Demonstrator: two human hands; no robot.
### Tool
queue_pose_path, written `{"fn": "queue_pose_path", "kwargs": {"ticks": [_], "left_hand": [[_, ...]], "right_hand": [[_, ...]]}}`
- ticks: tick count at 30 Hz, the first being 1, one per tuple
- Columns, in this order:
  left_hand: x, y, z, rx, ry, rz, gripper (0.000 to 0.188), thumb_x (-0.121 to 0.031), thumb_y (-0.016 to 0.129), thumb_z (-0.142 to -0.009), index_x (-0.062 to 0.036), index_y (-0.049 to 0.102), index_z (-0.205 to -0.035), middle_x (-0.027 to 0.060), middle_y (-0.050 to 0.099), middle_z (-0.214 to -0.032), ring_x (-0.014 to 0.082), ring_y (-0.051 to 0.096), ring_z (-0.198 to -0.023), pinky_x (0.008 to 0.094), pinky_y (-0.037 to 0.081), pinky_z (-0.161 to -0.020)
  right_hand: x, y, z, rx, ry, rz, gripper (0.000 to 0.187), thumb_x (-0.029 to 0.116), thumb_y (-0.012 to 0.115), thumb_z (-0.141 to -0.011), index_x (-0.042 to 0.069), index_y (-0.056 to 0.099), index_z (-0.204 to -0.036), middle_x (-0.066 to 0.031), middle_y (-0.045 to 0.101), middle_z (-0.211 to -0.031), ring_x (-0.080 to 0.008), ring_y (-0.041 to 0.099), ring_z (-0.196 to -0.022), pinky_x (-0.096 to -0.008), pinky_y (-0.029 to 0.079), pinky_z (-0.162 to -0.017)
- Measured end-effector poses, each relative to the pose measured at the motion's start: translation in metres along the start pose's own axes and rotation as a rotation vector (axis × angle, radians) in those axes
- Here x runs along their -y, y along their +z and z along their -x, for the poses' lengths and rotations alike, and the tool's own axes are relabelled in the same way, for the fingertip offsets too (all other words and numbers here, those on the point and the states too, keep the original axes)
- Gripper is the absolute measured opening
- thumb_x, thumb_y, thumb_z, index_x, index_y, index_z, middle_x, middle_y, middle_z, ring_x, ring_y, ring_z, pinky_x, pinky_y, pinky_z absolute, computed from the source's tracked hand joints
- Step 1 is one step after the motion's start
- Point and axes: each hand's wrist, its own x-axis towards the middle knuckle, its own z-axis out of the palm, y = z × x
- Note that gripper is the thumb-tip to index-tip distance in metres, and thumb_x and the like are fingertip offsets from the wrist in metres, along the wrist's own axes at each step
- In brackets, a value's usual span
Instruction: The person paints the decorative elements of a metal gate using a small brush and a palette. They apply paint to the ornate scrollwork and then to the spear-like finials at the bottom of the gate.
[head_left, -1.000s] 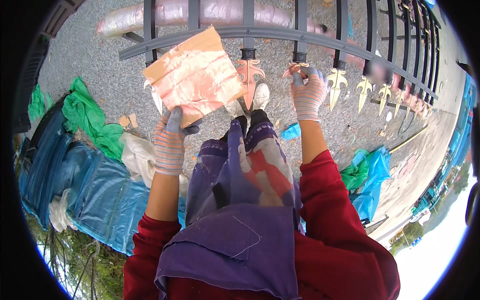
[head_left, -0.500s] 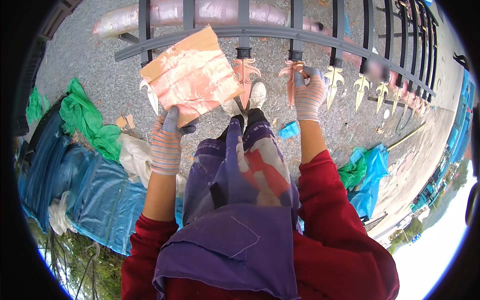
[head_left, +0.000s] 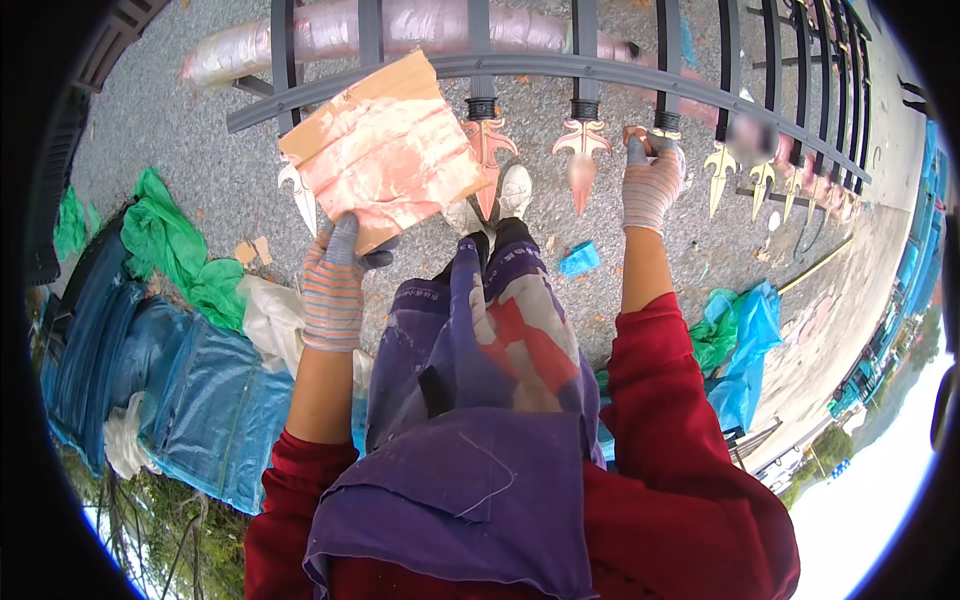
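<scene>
In my left hand (head_left: 334, 282), gloved in grey and orange stripes, is a piece of cardboard (head_left: 385, 150) smeared with wet pinkish-copper paint. The thumb lies over its lower edge. My right hand (head_left: 652, 185), in a matching glove, is closed at a spearhead finial on the fence and mostly hides it. Between its fingertips shows a small copper-coloured pad (head_left: 636, 132); what it is made of I cannot tell. Left of that hand, one finial (head_left: 490, 150) is copper all over, and another finial (head_left: 581, 165) is copper with paler parts. Farther right, a finial (head_left: 719, 175) is pale gold.
The dark metal fence panel (head_left: 600, 70) lies across the far side, its finials toward me. Behind it runs a long plastic-wrapped roll (head_left: 330, 30). Blue-wrapped bundles (head_left: 215, 420) and green plastic sheeting (head_left: 165, 230) lie left. A blue plastic sheet (head_left: 745, 350) is on the right.
My right hand has moved right, from the half-coppered finial to the neighbouring one, keeping the small pad. The finial it left is now uncovered. My left hand and the cardboard have stayed put.
</scene>
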Motion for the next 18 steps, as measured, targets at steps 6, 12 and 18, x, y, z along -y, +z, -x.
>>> {"fn": "queue_pose_path", "kwargs": {"ticks": [6, 12, 18], "left_hand": [[0.006, 0.004, -0.005, 0.005, -0.052, -0.039, 0.023, -0.014, 0.066, -0.091, -0.0053, 0.06, -0.111, 0.0047, 0.064, -0.093, 0.011, 0.064, -0.083, 0.0255, 0.056, -0.072], [0.022, 0.013, -0.012, 0.027, 0.041, -0.173, 0.031, -0.031, 0.068, -0.089, -0.0038, 0.064, -0.104, 0.0088, 0.069, -0.093, 0.0206, 0.069, -0.079, 0.0342, 0.056, -0.064], [0.013, 0.041, 0.0, 0.134, -0.001, -0.12, 0.031, -0.031, 0.069, -0.089, -0.0037, 0.065, -0.103, 0.0087, 0.069, -0.09, 0.0206, 0.069, -0.078, 0.0337, 0.056, -0.062]], "right_hand": [[-0.022, -0.044, -0.019, 0.104, 0.111, 0.057, 0.018, 0.025, 0.076, -0.08, 0.012, 0.069, -0.089, -0.0074, 0.068, -0.08, -0.0272, 0.064, -0.074, -0.0409, 0.05, -0.067], [-0.072, -0.055, 0.038, 0.238, 0.135, 0.192, 0.02, 0.034, 0.076, -0.078, 0.016, 0.068, -0.084, -0.0042, 0.068, -0.077, -0.0314, 0.061, -0.083, -0.0445, 0.045, -0.081], [-0.053, -0.032, -0.021, 0.111, -0.125, 0.143, 0.017, 0.03, 0.074, -0.078, 0.016, 0.067, -0.084, -0.0052, 0.068, -0.082, -0.0323, 0.06, -0.085, -0.0456, 0.044, -0.081]]}}
